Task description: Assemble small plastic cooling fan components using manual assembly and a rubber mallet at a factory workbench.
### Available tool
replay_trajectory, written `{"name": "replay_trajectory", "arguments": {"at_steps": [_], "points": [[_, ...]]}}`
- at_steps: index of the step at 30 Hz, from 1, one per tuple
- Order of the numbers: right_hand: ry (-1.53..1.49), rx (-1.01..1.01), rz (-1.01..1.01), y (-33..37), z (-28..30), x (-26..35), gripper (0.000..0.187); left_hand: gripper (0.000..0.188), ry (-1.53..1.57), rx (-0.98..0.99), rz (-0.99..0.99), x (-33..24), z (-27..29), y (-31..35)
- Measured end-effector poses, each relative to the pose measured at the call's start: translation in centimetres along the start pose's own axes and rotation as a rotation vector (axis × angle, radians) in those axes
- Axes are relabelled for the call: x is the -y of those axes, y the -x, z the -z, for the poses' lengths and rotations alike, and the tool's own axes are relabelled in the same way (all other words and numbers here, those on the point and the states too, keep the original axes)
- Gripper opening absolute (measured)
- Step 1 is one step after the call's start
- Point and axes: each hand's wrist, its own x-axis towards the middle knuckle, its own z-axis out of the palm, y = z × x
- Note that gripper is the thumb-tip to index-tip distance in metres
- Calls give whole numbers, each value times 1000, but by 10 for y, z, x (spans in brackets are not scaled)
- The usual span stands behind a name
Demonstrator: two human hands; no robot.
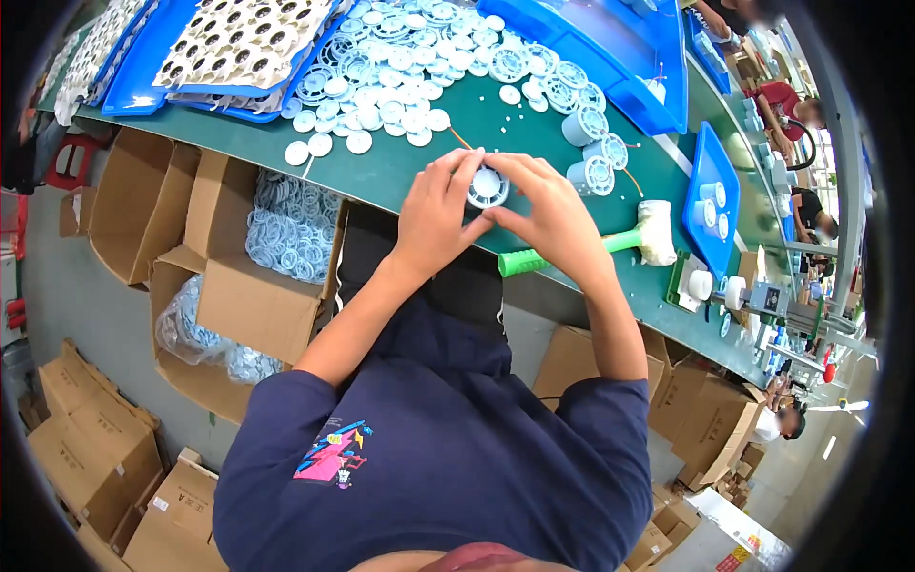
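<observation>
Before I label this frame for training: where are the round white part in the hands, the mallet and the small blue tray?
Round white part [487, 187], head view, ribbed face.
Mallet [534, 260], head view, green handle.
Small blue tray [708, 163], head view, bare floor.

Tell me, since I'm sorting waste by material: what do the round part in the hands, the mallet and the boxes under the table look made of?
Round part: likely moulded plastic, white, matte, with thin ribs.
Mallet: green handle looks like plastic; pale head, possibly rubber.
Boxes: brown corrugated cardboard, with folded flaps.
</observation>
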Motion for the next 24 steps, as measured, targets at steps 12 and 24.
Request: {"name": "replay_trajectory", "arguments": {"at_steps": [12,24], "points": [[-19,-101,5,7,-10,-3,58,89,-63,15,-49,4,-9,6],[-94,-71,-68,9,-8,1,55,74,178,95,-58,-2,16,-2]]}}
